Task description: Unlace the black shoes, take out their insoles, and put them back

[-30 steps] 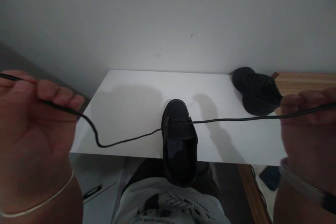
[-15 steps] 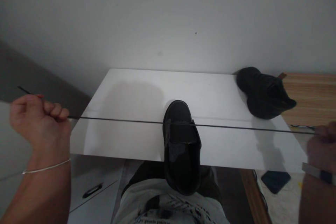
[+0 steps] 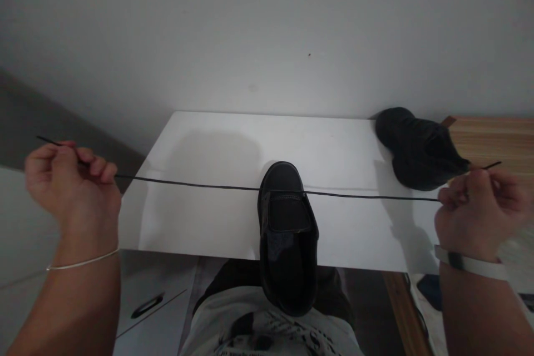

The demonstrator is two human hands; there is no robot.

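Black cord (image 3: 200,184) strung nearly straight from side to side, above the near half of a white bench (image 3: 204,217). Left hand (image 3: 73,183) clamped on it, fingers curled in; short free end pokes out past the thumb, angled up and outward. Right hand (image 3: 481,206) likewise closed on the cord at the other side, a short tip standing clear above the thumb. Hands well apart, both raised, one off each end of the bench.

Black slip-on shoe (image 3: 287,217) between the hands, toe toward the wall (image 3: 267,33), opening up, heel reaching past the bench's near edge toward the wearer's printed shirt (image 3: 267,334). Cord meets the shoe at the front of its tongue flap; black on black, cannot tell whether it runs over or through the upper.

Second black shoe (image 3: 417,150) at the bench's far right corner, just beyond the right hand; wood-grained surface (image 3: 500,136) beside it. Thin bracelet (image 3: 83,263) on left wrist, pale band (image 3: 479,268) on right. Below left: white drawer front with dark handle (image 3: 147,306). Soft shadows lie on the bench top, left and right of the nearer shoe.
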